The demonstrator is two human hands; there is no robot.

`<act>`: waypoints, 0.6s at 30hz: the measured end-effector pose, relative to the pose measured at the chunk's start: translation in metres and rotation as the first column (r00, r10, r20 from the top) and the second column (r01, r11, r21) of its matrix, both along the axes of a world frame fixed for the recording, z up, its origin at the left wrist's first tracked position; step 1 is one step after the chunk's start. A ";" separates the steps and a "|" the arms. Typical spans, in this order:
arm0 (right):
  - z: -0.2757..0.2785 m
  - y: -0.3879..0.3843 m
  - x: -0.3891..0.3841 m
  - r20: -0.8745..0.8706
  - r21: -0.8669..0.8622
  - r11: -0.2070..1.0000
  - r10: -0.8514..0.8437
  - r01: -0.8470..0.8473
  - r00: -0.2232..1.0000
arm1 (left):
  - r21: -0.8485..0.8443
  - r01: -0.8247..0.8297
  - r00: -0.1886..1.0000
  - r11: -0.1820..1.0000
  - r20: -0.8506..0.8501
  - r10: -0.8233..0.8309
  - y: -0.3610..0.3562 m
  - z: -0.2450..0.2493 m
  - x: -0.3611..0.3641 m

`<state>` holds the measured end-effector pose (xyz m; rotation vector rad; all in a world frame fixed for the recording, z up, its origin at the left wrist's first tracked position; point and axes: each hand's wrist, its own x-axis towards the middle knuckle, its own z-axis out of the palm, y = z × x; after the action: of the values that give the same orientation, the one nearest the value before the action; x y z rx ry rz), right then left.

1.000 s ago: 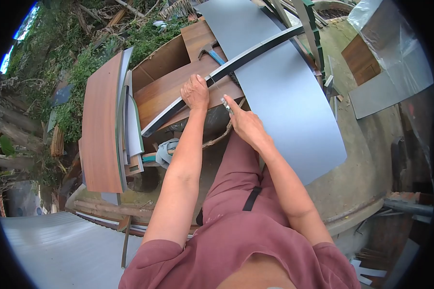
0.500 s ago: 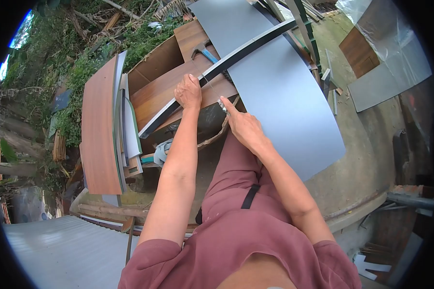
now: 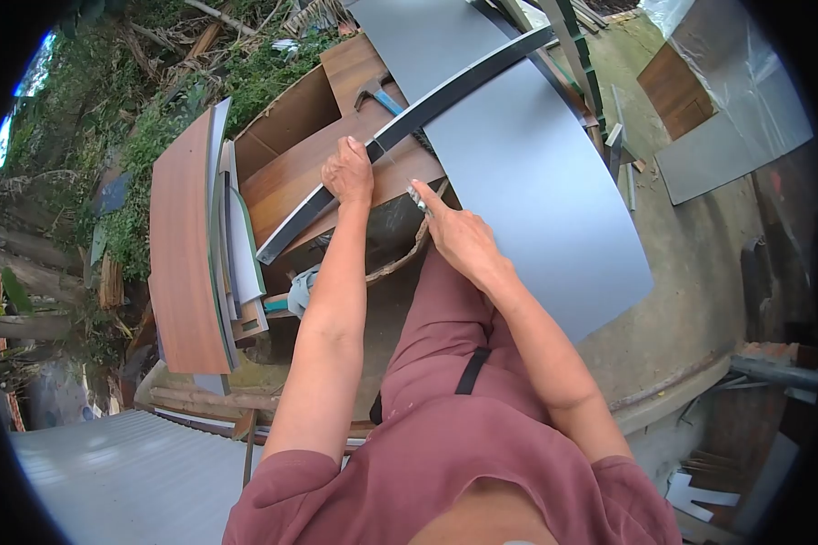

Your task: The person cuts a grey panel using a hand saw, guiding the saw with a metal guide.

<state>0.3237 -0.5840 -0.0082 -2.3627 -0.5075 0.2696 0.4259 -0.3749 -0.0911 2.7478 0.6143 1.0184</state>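
My left hand (image 3: 348, 172) is closed around a long black-and-silver strip (image 3: 468, 86). The strip slants from the lower left, over wooden boards and a grey panel, up to the top right. My right hand (image 3: 463, 238) grips the pale, bumpy handle of a thin saw-like blade (image 3: 415, 195), index finger stretched along it. From the handle a faint thin line reaches toward the strip, just right of my left hand; its exact contact is too fine to make out. A claw hammer (image 3: 380, 96) with a blue handle rests on a brown board (image 3: 282, 182) beyond the strip.
A large grey panel (image 3: 536, 191) lies to the right of my hands. Brown and white panels (image 3: 186, 254) lean at the left. A light-blue cloth or glove (image 3: 302, 291) sits near my left forearm. Green metal bars (image 3: 577, 64) stand at the top right.
My left hand and the strip appear slightly lower and further left in view, along with the surrounding boards. My right hand stays nearly in place, its grip unchanged.
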 end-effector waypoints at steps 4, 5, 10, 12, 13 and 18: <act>0.004 -0.009 -0.012 -0.054 -0.011 1.000 -0.013 0.012 0.998 | 0.063 0.041 0.996 0.997 0.076 -0.046 -0.006 -0.003 -0.007; 0.006 -0.010 -0.016 -0.060 -0.008 1.000 -0.006 0.006 0.998 | 0.098 0.069 0.990 0.993 0.119 -0.080 -0.006 -0.005 -0.011; 0.008 -0.008 -0.018 -0.082 -0.084 0.996 -0.020 0.013 0.996 | 0.109 0.038 0.990 0.993 0.130 -0.052 -0.009 -0.005 -0.011; -0.003 0.003 -0.004 0.018 -0.049 0.999 -0.016 0.017 1.000 | 0.108 0.028 0.991 0.994 0.128 -0.041 -0.011 -0.005 -0.013; -0.010 0.011 0.005 0.113 -0.012 1.000 -0.021 0.023 0.993 | 0.095 0.030 0.991 0.995 0.125 -0.042 -0.013 -0.007 -0.017; -0.031 0.040 0.037 0.194 -0.015 0.999 -0.042 0.046 0.980 | 0.069 0.030 0.994 0.997 0.105 -0.037 -0.014 -0.003 -0.019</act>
<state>0.3605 -0.5435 -0.0392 -2.4288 -0.5453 0.0238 0.4069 -0.3888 -0.0940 2.7288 0.5251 1.1890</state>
